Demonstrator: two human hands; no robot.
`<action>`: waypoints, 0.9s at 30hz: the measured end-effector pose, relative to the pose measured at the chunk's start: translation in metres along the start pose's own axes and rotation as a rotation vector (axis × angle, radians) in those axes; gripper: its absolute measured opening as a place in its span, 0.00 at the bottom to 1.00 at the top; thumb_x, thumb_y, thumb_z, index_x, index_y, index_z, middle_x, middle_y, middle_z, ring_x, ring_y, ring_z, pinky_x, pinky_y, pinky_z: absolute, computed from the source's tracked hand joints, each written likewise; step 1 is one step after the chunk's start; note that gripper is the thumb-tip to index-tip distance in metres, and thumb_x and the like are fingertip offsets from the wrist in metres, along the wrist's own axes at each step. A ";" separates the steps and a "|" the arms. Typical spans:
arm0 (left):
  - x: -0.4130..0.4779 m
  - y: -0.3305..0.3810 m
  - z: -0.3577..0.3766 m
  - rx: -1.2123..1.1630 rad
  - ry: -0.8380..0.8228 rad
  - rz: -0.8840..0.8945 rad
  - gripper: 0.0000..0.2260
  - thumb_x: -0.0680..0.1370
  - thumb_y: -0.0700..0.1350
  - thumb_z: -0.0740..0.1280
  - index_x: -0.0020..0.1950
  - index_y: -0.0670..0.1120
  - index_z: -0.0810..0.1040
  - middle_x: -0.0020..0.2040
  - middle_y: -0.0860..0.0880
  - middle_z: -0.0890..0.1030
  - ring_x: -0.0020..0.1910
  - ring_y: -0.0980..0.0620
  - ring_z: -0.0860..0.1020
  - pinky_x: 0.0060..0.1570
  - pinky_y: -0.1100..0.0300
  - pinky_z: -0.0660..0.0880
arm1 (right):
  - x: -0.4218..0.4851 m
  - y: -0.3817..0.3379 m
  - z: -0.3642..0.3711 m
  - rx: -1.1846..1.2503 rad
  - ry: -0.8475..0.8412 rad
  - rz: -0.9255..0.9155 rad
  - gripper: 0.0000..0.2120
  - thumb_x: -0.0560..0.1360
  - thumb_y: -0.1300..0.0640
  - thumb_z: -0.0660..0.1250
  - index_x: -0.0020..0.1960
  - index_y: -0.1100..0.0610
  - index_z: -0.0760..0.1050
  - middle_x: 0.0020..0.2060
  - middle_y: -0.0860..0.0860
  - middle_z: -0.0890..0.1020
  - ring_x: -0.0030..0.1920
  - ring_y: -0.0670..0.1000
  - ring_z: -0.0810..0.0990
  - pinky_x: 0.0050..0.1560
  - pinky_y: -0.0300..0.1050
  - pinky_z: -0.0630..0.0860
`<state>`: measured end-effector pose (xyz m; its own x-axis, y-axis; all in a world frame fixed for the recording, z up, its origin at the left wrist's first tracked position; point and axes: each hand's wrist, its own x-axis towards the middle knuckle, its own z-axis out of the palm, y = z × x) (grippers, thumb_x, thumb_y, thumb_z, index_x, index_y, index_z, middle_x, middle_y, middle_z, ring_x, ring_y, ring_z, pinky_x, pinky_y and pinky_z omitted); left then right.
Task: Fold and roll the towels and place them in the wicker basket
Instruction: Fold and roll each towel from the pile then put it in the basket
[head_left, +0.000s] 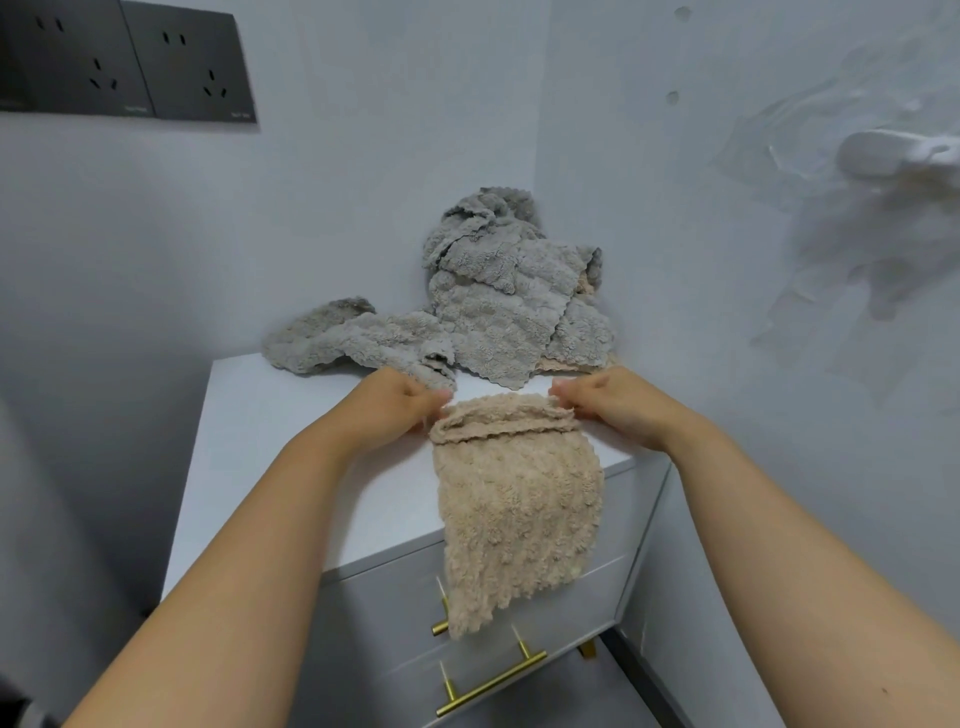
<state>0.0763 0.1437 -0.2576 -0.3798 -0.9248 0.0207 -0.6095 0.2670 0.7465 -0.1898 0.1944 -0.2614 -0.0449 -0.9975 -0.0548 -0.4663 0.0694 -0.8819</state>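
A beige fluffy towel (519, 509) lies folded lengthwise on the white cabinet top (291, 415), its near end hanging over the front edge. Its far end is curled into the start of a roll. My left hand (400, 408) pinches the left end of that roll and my right hand (608, 402) pinches the right end. Behind them a heap of grey towels (498, 306) is piled in the corner, with one grey towel (343, 338) spread out to the left. No wicker basket is in view.
The cabinet stands in a corner between two pale walls. Its drawers have brass bar handles (491, 686) below the hanging towel. Dark wall sockets (124, 62) sit at the upper left, and a white wall fitting (893, 156) juts out at the upper right.
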 end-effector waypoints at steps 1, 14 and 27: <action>0.000 0.002 0.001 0.038 -0.016 0.016 0.20 0.75 0.55 0.69 0.33 0.39 0.79 0.26 0.50 0.70 0.26 0.54 0.65 0.31 0.62 0.63 | -0.001 -0.001 0.000 -0.056 -0.009 -0.018 0.15 0.72 0.44 0.70 0.42 0.57 0.83 0.55 0.46 0.81 0.56 0.44 0.78 0.62 0.42 0.71; -0.003 0.012 0.001 0.325 -0.179 0.045 0.23 0.68 0.56 0.76 0.58 0.49 0.75 0.44 0.54 0.74 0.43 0.56 0.73 0.41 0.64 0.67 | 0.001 -0.003 0.002 -0.445 -0.111 -0.090 0.30 0.73 0.49 0.72 0.70 0.58 0.67 0.65 0.50 0.72 0.68 0.49 0.69 0.66 0.42 0.65; -0.006 0.003 -0.006 0.089 -0.276 0.094 0.09 0.71 0.47 0.75 0.45 0.47 0.78 0.36 0.55 0.77 0.36 0.57 0.73 0.39 0.64 0.67 | 0.001 0.003 -0.002 -0.120 -0.137 -0.026 0.14 0.69 0.60 0.75 0.49 0.67 0.77 0.31 0.43 0.78 0.34 0.42 0.76 0.44 0.38 0.70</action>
<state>0.0810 0.1487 -0.2513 -0.6051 -0.7894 -0.1037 -0.6167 0.3824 0.6881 -0.1928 0.1937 -0.2628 0.0853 -0.9910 -0.1030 -0.5679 0.0365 -0.8223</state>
